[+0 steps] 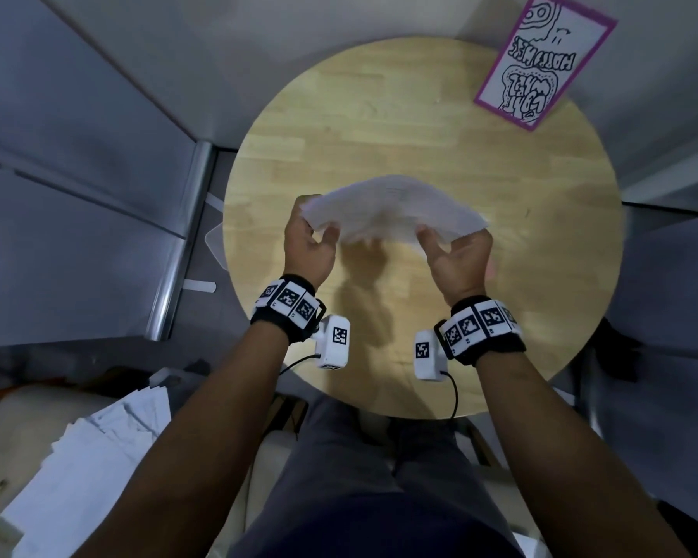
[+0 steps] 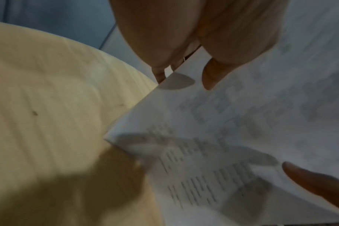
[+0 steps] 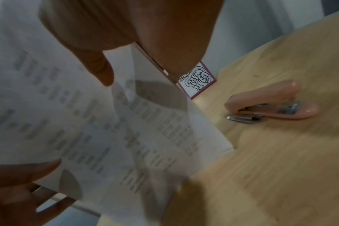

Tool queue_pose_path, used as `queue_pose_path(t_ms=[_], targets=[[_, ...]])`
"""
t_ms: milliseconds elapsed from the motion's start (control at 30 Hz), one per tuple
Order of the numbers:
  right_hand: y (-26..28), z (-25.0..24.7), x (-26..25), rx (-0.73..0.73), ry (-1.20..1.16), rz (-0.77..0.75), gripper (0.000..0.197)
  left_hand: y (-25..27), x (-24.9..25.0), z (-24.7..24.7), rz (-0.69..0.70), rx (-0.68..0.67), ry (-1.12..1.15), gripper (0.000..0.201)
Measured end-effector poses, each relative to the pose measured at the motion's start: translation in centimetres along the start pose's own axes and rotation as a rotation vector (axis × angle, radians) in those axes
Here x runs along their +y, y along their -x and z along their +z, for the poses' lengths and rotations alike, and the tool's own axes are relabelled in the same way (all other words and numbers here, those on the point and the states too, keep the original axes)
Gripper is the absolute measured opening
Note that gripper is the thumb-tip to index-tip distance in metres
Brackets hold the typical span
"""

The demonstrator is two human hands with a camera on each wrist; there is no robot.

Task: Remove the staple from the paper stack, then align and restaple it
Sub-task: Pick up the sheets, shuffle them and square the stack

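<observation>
Left hand and right hand each grip one end of the paper stack, fingers curled, above the round wooden table; a pink stapler lies nearby.

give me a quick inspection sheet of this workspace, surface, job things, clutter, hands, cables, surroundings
surface: round wooden table, light grain, bare at the far side.
job's things: paper stack held up off the table, printed text blurred; pink stapler lies on the table to the right of the stack; no staple can be made out.
clutter: card with a purple border at the table's far right edge.
grippers: left hand grips the stack's left end; right hand grips its right end.
cables: black cable hangs from the right wrist camera; another from the left one.
surroundings: loose white sheets low at the person's left; grey panels behind.
</observation>
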State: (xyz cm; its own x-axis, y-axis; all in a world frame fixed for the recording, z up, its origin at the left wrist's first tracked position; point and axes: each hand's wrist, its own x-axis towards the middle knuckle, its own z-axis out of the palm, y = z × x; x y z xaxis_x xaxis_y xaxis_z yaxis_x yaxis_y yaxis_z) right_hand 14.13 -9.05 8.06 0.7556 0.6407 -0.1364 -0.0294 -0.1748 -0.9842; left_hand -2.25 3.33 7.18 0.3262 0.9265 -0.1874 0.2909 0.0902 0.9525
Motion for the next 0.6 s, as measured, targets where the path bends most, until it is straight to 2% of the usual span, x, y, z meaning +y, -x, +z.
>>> queue_pose_path(t_ms=[133,300,367,500,600], targets=[[-0.6,0.3,-0.1,0.042,0.054,0.046,0.022,0.0,0.4,0.7,-0.055,0.009,0.021,0.026],[-1.4,-0.1,-0.7,0.051,0.084,0.002,0.021,-0.3,1.1,0.3,0.018,0.049,0.074,0.042],[-1.3,-0.2,-0.3,0.042,0.089,0.016,0.018,-0.5,1.2,0.0,0.008,0.038,0.094,0.046],[-1.0,0.1,0.2,0.039,0.069,0.048,0.019,-0.3,1.3,0.2,-0.024,0.004,0.106,0.037],[-1.0,0.3,-0.8,0.046,0.063,0.006,0.017,-0.5,2.3,0.0,0.003,0.016,0.133,0.037]])
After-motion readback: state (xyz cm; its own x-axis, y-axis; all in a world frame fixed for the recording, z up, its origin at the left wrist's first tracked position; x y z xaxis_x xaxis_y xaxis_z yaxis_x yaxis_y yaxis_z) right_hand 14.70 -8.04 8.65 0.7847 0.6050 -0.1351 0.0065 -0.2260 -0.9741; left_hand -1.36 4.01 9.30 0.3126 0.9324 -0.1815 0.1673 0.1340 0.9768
